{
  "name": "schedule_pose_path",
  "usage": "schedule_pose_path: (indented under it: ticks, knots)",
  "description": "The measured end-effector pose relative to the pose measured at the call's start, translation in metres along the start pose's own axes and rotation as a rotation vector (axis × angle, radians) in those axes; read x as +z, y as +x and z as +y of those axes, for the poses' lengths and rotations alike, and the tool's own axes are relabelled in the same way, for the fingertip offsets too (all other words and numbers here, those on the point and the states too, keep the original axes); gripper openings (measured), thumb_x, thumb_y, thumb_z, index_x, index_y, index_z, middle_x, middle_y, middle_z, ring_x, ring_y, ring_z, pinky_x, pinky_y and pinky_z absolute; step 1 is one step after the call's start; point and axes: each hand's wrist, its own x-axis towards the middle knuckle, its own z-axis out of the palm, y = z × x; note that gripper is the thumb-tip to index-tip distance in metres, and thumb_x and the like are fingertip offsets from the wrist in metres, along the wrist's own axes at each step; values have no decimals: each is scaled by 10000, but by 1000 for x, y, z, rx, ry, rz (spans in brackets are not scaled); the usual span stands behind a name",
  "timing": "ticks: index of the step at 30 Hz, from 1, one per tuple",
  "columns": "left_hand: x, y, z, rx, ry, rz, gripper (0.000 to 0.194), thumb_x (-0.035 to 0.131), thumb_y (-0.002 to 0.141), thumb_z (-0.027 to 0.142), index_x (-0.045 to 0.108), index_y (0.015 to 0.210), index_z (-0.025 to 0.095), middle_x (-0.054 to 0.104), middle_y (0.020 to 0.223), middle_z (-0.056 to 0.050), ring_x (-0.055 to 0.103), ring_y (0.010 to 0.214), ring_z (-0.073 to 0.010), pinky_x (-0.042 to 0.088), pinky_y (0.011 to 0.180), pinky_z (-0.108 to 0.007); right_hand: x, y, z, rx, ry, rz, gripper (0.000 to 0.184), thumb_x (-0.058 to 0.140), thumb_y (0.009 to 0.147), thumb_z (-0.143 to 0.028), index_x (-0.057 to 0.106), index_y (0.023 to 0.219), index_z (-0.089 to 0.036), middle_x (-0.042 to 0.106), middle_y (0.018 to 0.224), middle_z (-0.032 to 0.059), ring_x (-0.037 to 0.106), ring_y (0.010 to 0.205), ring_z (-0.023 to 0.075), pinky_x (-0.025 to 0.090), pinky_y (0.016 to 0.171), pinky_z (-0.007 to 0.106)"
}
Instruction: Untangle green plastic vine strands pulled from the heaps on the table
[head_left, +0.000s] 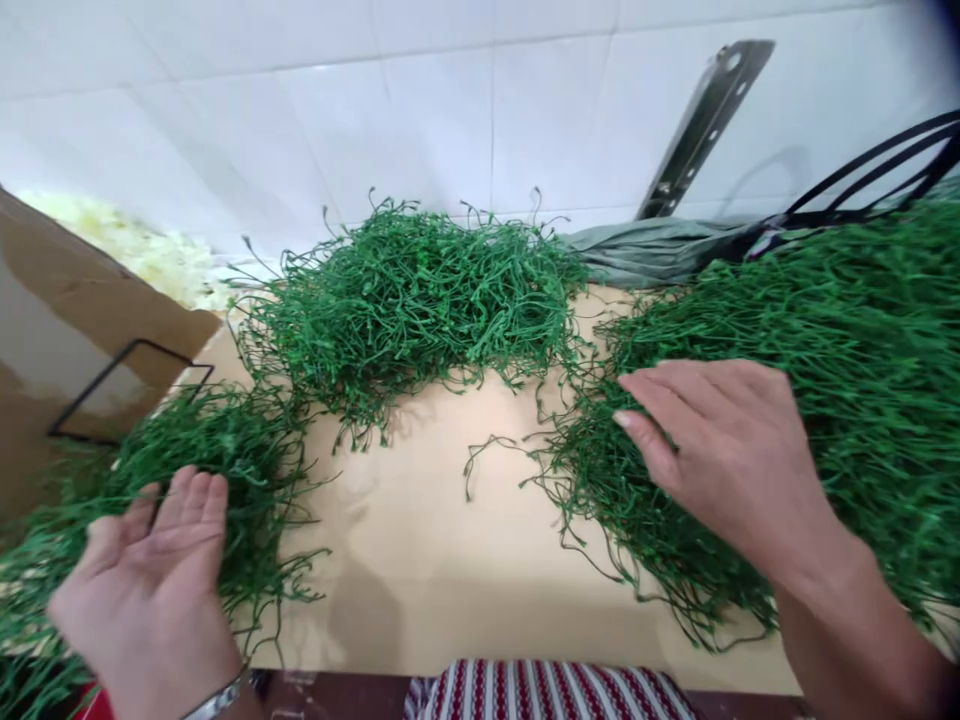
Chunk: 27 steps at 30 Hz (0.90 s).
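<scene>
Three heaps of thin green plastic stems lie on a pale wooden tabletop [420,540]. My right hand [720,450] rests palm down on the big right heap [840,400], fingers stretched out and pointing left, holding nothing. My left hand [154,570] hovers at the lower left, palm turned up and fingers together but extended, just at the edge of the left heap [217,450]. The middle heap [420,290] sits at the back near the wall, untouched by either hand.
A brown cardboard box [67,330] with a black wire frame [120,385] stands at the left, pale yellow pieces [150,255] behind it. A white tiled wall, a metal bracket [705,125], grey-green cloth [652,250] and black wire loops [885,175] are at the back right.
</scene>
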Motion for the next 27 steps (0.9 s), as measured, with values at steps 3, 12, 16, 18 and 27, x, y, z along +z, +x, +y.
schedule_pose_path:
  ticks: [3,12,16,18,27]
  knots:
    - [25,-18,15,-148,-197,173,99,420,837,279,478,826,199,607,969,-25,544,1102,-166,410,989,-380,20,5,-48,-134,252,-167,286,466,887,-248,566,1138,-154,633,1068,106,530,1004,258,354,870,430]
    - [25,-46,36,-22,-387,270,410,562,687,33,509,1020,266,651,628,52,626,875,-161,489,755,-303,99,1,-113,-187,381,-460,452,537,840,-359,502,1215,-110,486,1302,149,422,1208,268,274,1024,453]
    - [36,-60,36,85,-302,162,341,593,728,153,606,1050,264,706,785,21,586,626,-133,484,634,-263,102,-17,-89,-79,232,-393,370,587,795,-325,622,1063,-72,607,1137,176,485,1145,305,263,1022,509]
    - [49,-60,35,104,-282,59,273,615,713,200,654,982,227,700,740,4,581,591,-141,473,585,-258,104,-23,-80,-40,190,-353,281,624,754,-296,682,922,-79,655,1029,178,544,1063,317,310,994,508]
    - [184,-2,70,587,466,-592,246,513,794,258,683,934,149,697,855,-72,622,769,-190,464,703,-283,118,-20,-77,10,282,-161,230,645,701,-246,692,917,-182,661,1071,94,598,999,266,437,906,411]
